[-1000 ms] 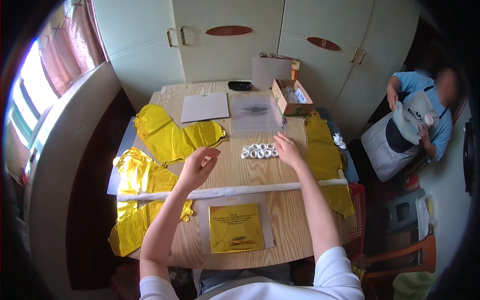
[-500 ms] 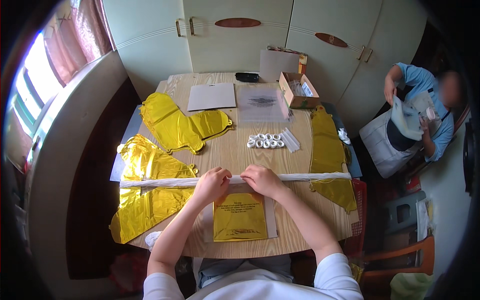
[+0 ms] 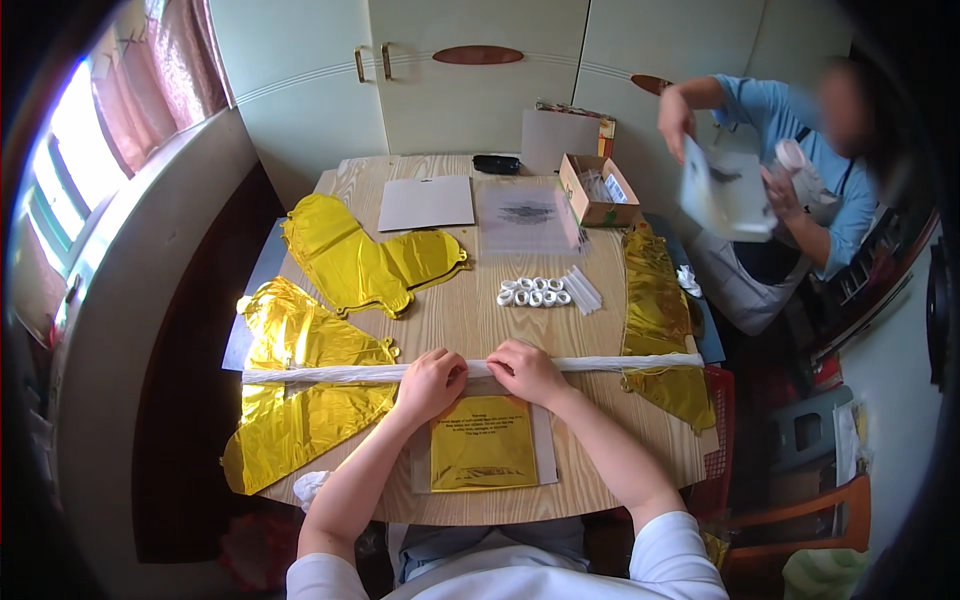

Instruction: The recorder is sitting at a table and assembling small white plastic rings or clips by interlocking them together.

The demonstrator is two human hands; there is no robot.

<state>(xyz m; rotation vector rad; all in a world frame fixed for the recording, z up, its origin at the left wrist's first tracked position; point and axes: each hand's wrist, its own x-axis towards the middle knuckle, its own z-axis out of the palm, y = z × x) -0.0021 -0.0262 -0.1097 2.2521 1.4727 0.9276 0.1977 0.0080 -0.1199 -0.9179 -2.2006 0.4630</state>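
Note:
A long bundle of white string [image 3: 630, 363] stretches across the table, its ends lying over gold foil balloons. My left hand [image 3: 434, 383] and my right hand [image 3: 527, 371] are both closed at its middle, fingers pinched close together with a small gap between the hands. My fingertips partly hide what they grip. Just below them lies a folded gold foil packet [image 3: 484, 450] in a clear plastic bag with dark print. One flat gold foil balloon [image 3: 310, 345] is under the bundle at left; another gold foil balloon [image 3: 655, 290] lies under it at right.
Beyond my hands are several small white rolls [image 3: 533, 292] and clear tubes [image 3: 583, 289]. A further gold foil balloon [image 3: 360, 255], a grey board [image 3: 426, 203], clear bags [image 3: 525, 215] and a cardboard box [image 3: 598, 190] lie farther back. At right, a person [image 3: 770, 190] holds a plastic tub.
My hands stay at the bundle's middle, the fingers slightly shifted. The person at right has come nearer the table and raised the tub. The view has tilted a little.

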